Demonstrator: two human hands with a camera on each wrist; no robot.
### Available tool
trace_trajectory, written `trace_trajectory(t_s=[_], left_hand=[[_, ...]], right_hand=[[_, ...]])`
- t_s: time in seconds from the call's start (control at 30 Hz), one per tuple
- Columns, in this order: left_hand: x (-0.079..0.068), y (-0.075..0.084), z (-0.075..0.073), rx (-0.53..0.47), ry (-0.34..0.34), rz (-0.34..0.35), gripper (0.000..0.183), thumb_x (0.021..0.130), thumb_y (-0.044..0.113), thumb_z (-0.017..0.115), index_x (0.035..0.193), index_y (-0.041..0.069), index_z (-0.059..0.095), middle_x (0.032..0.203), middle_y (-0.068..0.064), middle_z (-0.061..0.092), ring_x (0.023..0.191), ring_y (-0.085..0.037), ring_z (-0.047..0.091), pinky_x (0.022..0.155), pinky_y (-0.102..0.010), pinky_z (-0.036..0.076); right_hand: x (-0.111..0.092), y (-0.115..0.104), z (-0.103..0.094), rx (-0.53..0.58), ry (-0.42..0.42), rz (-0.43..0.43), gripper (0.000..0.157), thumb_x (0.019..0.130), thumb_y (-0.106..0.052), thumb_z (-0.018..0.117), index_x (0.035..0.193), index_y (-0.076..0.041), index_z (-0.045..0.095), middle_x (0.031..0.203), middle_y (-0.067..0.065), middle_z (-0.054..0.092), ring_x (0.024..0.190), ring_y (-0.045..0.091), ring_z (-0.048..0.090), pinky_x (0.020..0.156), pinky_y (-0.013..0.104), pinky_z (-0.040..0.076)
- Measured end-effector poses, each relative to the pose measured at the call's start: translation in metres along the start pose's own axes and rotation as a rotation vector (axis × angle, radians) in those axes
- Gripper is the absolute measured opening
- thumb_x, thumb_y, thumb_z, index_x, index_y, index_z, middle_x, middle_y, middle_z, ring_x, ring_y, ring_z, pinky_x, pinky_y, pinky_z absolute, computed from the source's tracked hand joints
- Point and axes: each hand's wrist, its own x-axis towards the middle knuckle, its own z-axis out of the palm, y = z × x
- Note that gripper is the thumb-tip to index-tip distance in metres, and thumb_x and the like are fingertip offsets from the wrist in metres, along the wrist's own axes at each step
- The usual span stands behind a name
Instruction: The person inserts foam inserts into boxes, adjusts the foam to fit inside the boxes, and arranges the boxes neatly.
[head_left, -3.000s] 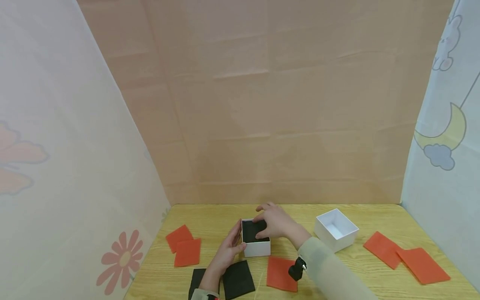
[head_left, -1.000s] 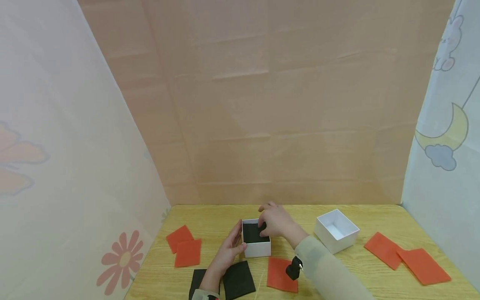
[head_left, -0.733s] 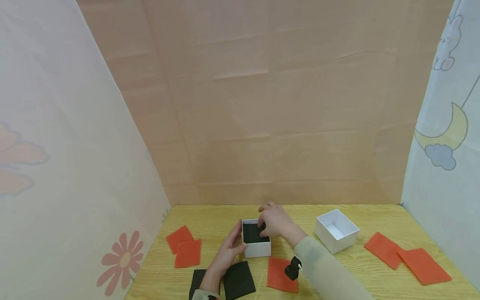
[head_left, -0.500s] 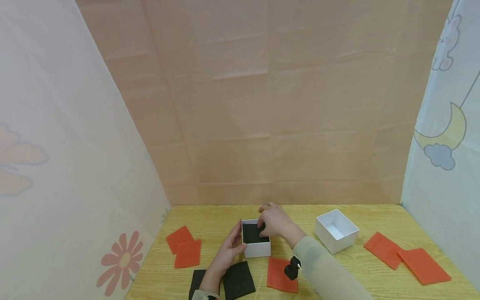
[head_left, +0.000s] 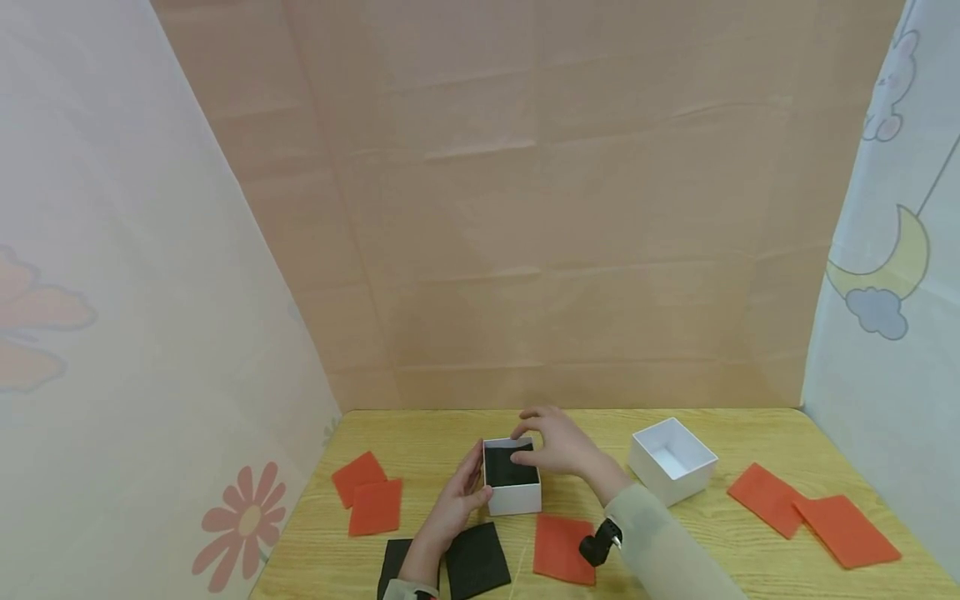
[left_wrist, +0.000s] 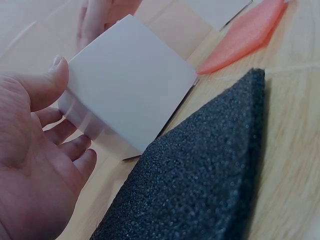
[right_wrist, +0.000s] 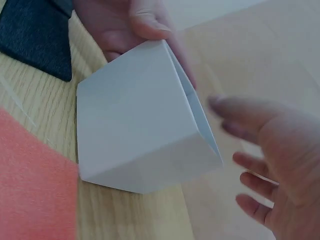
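High head view, wrist views near box [left_wrist: 132,85]

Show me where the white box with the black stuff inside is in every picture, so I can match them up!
Head: the white box is low down, just right of the middle.
Left wrist: the white box is in the upper part, a bit left of the middle.
Right wrist: the white box is around the middle, slightly left.
Shared landmark: the red sheet nearest it.
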Motion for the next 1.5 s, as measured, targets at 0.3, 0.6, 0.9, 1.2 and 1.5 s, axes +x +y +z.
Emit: trace_trajectory(t_s=[0.3, 0.6, 0.9, 1.2, 1.5], left_hand=[[0.001, 0.002, 0.001, -0.013, 0.016, -0.005, 0.079, 0.108, 0.008, 0.062, 0.171, 0.003, 0.014, 0.177, -0.022, 0.011, 0.162, -0.042, 0.010, 0.128, -0.058, 0.011], [0.001, 0.001, 0.001, -0.013, 0.011, -0.008, 0.080, 0.107, 0.007, 0.062, 0.171, 0.004, 0.014, 0.177, -0.020, 0.010, 0.163, -0.041, 0.010, 0.128, -0.054, 0.012], [0.001, 0.000, 0.001, -0.003, 0.011, -0.021, 0.080, 0.107, 0.007, 0.062, 0.171, 0.005, 0.015, 0.178, -0.019, 0.010, 0.162, -0.042, 0.010, 0.129, -0.048, 0.014], [0.000, 0.003, -0.001, 0.011, 0.021, -0.028, 0.079, 0.107, 0.006, 0.062, 0.171, 0.004, 0.016, 0.177, -0.020, 0.011, 0.162, -0.044, 0.011, 0.128, -0.051, 0.014], [-0.004, 0.016, -0.013, 0.202, -0.003, -0.018, 0.082, 0.105, 0.016, 0.070, 0.170, 0.004, 0.021, 0.175, -0.019, 0.021, 0.161, -0.044, 0.018, 0.126, -0.062, 0.017]], right_hand=[[-0.020, 0.027, 0.010, 0.414, -0.076, 0.031, 0.087, 0.093, -0.040, 0.085, 0.163, -0.010, 0.043, 0.161, 0.014, 0.049, 0.149, 0.044, 0.041, 0.113, 0.068, 0.041], [-0.031, 0.048, 0.022, 0.561, -0.140, 0.048, 0.092, 0.091, -0.028, 0.087, 0.166, -0.006, 0.037, 0.166, 0.019, 0.042, 0.148, 0.047, 0.039, 0.113, 0.068, 0.041], [-0.033, 0.056, 0.029, 0.607, -0.134, 0.035, 0.092, 0.091, -0.026, 0.087, 0.165, -0.004, 0.038, 0.160, 0.017, 0.050, 0.144, 0.045, 0.045, 0.110, 0.065, 0.044], [-0.028, 0.057, 0.031, 0.540, -0.139, 0.007, 0.089, 0.092, -0.029, 0.086, 0.165, -0.006, 0.040, 0.159, 0.016, 0.052, 0.142, 0.042, 0.051, 0.107, 0.058, 0.051], [-0.031, 0.056, 0.028, 0.523, -0.147, 0.060, 0.092, 0.091, -0.034, 0.087, 0.167, -0.011, 0.039, 0.162, 0.016, 0.050, 0.142, 0.042, 0.052, 0.108, 0.057, 0.051]])
